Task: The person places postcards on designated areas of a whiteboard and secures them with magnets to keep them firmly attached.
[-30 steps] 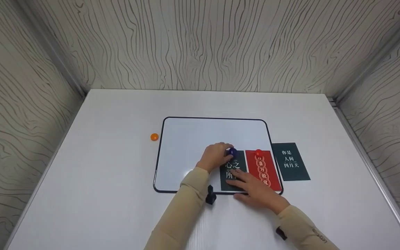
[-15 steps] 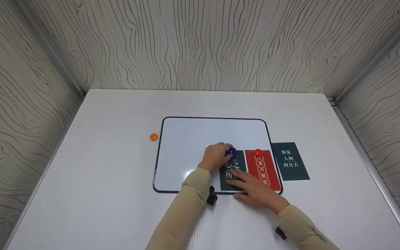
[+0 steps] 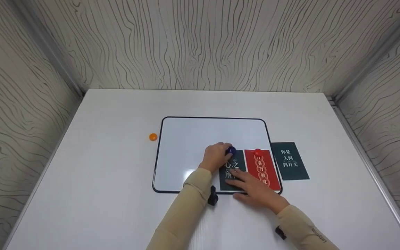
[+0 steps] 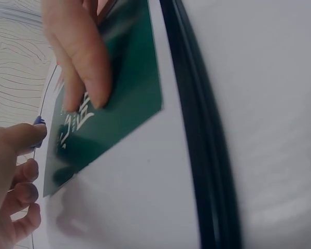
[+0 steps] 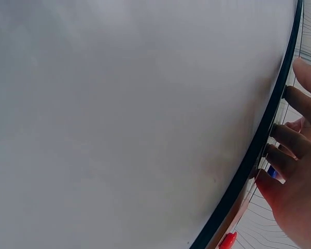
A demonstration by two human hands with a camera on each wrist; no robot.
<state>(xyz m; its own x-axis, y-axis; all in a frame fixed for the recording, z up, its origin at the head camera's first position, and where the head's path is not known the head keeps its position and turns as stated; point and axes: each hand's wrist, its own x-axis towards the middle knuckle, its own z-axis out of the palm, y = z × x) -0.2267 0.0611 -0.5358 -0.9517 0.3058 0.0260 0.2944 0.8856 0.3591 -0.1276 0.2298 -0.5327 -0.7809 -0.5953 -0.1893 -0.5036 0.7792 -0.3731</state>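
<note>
My left hand pinches a round blue magnet at the top edge of a dark green card with white characters. The left wrist view shows the thumb against the blue magnet, the other fingers curled below. My right hand lies with spread fingers across the lower part of that card, its fingertips on the printed characters. Both hands are over a whiteboard with a black rim. Beside the green card is a red card, a red magnet on its top edge.
A second dark green card lies at the board's right edge. An orange magnet sits on the white table just left of the board. Wood-patterned walls close off the back and sides.
Both hands keep their places on the magnet and the card. The whole scene shifts very slightly left in the head view.
</note>
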